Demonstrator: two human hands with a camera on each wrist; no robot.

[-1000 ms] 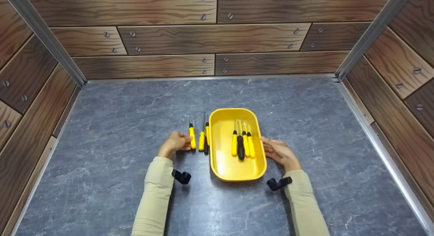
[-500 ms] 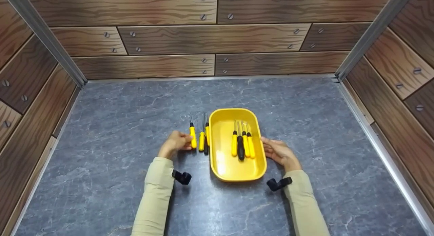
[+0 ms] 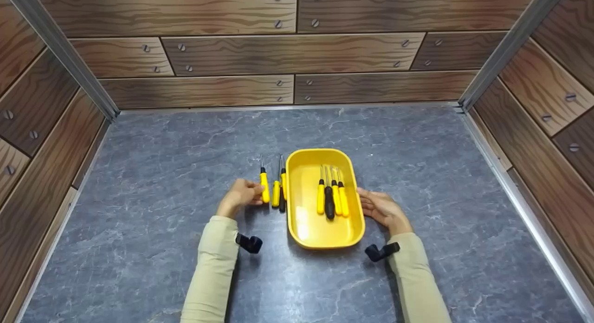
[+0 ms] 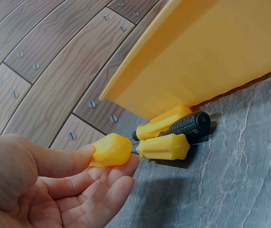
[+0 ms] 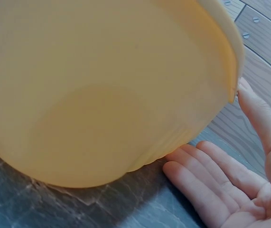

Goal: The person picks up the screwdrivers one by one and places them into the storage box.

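Observation:
Thumb and fingers of my left hand pinch the handle of a yellow screwdriver, its shaft pointing away, left of the tray. In the left wrist view that handle is held above the surface. Between it and the tray lie a yellow-handled screwdriver, a black-handled one and another yellow one against the tray's side. Inside the tray are several screwdrivers, one black. My right hand touches the tray's right side, fingers extended, thumb at the rim.
The grey marbled tabletop spreads around the tray. Wood-patterned panels stand at the back and both sides, with metal rails along the edges. A small black device is strapped at each wrist.
The screwdriver in my left hand has shifted slightly to the right and away from me, its handle end rising a little. The tray and my right hand have stayed in place.

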